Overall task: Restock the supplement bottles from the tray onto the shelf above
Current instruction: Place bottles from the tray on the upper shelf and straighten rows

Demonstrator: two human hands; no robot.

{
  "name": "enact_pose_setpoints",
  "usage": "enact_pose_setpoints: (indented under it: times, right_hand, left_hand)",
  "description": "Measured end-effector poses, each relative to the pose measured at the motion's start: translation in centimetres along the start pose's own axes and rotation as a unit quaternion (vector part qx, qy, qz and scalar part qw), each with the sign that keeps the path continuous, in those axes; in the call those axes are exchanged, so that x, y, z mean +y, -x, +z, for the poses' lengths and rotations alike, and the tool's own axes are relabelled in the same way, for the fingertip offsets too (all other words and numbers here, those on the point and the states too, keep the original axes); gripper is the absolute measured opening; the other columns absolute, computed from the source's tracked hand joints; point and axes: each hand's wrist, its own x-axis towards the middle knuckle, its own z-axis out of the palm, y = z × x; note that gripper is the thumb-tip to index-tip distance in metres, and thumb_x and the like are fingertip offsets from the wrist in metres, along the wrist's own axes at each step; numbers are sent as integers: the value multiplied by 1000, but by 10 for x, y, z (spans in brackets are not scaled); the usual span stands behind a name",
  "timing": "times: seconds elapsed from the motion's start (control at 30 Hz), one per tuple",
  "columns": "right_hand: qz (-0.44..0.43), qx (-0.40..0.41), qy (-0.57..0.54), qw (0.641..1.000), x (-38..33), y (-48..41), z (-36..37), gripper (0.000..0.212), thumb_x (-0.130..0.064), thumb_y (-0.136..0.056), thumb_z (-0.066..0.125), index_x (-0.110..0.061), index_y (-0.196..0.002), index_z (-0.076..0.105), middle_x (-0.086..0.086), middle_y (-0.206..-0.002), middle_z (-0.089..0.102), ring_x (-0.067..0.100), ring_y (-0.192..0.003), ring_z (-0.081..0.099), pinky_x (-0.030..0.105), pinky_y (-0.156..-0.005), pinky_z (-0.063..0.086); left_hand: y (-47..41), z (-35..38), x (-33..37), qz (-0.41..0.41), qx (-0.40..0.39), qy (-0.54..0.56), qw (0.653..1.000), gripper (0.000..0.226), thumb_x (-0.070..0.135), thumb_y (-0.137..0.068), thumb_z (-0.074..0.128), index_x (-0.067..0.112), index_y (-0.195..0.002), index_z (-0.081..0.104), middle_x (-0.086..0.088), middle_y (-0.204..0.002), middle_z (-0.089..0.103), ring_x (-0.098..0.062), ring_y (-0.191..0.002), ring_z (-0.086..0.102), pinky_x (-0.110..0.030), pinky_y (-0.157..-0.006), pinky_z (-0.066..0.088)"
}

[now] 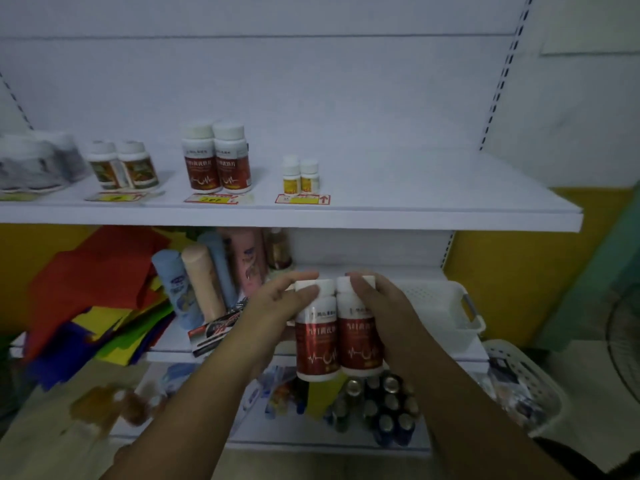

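The person carries two red-labelled supplement bottles at once, one in each hand, pressed side by side so their walls touch and both labels face the camera; held as a pair like this, they can probably be set down together as a tidy row. The left hand (277,306) grips the left bottle (317,341) from its outer side, its fingers (304,292) curled round the white cap and shoulder. The right hand (381,306) mirrors it on the right bottle (360,337), fingers (362,285) curled across the cap and the top of the label. Both grips sit high on the bottles, which leaves the bases free to meet the board first. The two forearms rise from the bottom of the view and converge on the pair, wrists about level. The bottles are roughly upright in the air in front of the lower shelf, just left of the white tray (446,306), and below the front edge of the upper shelf (415,202), not yet on it. Up there a matching pair (217,161) stands behind a price tag (211,199), well left of two small yellow bottles (300,174), so the gap beside that pair looks like the intended spot, and the hands need to lift and shift left to reach it
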Motion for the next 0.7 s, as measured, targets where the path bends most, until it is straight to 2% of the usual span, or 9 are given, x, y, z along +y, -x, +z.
enact_pose_setpoints:
  times: [0.07,0.17,0.23,0.33,0.47,0.53,0.63,0.7]
  right_hand:
    - [-5,-6,3,1000,-17,7,3,11,-38,-85,59,-32,-85,68,-4,-86,74,16,-80,71,39,-71,57]
    - [-17,-28,-7,999,-45,14,20,13,-37,-87,57,-30,-85,68,2,-89,73,22,-83,71,45,-77,57]
    - [-15,-29,-17,999,-55,16,34,18,-39,-87,56,-29,-84,70,5,-88,74,27,-85,70,50,-83,55]
    - [2,-19,-9,1000,-45,23,33,30,-45,-88,50,-23,-85,70,10,-90,73,31,-87,69,55,-86,52]
    - [-44,-49,36,997,-75,10,54,45,-65,-62,50,-28,-77,71,1,-81,75,19,-75,72,39,-71,57]
    - [-91,-53,61,993,-95,-9,71,50,-65,-59,49,-27,-84,71,-3,-85,75,15,-78,72,37,-72,56]
    - [-167,-38,90,981,-130,-43,93,60,-69,-57,48,-28,-97,66,-9,-89,74,7,-80,71,24,-65,57]
    - [-217,-7,105,970,-160,-70,106,54,-69,-56,47,-33,-93,65,-20,-83,72,-4,-75,67,10,-53,51]
  left_hand:
    - [12,4,15,20,9,-6,1000,30,41,-63,69,37,-93,71,3,-93,75,-13,-83,72,-30,-66,57]
    - [29,0,40,46,38,-16,998,17,25,-79,66,30,-95,69,3,-87,76,-12,-75,72,-25,-60,56]
    - [34,-6,50,52,44,-15,998,16,18,-85,63,24,-99,66,1,-83,76,-13,-71,72,-24,-56,55]
    - [41,-1,46,27,45,-17,998,19,19,-83,64,19,-102,65,-4,-86,76,-16,-73,71,-25,-56,55]
    - [29,-27,75,54,40,-27,997,14,13,-81,67,20,-94,67,-4,-86,74,-15,-73,70,-25,-58,55]
    - [16,-46,102,86,29,-46,995,15,14,-77,69,20,-91,67,-3,-86,74,-16,-74,70,-25,-60,55]
    - [-4,-77,153,162,43,-98,981,33,34,-60,73,25,-91,69,2,-94,74,-16,-83,71,-25,-66,57]
    - [-21,-102,191,233,75,-125,961,36,41,-55,71,27,-89,70,7,-90,74,-8,-79,70,-16,-61,53]
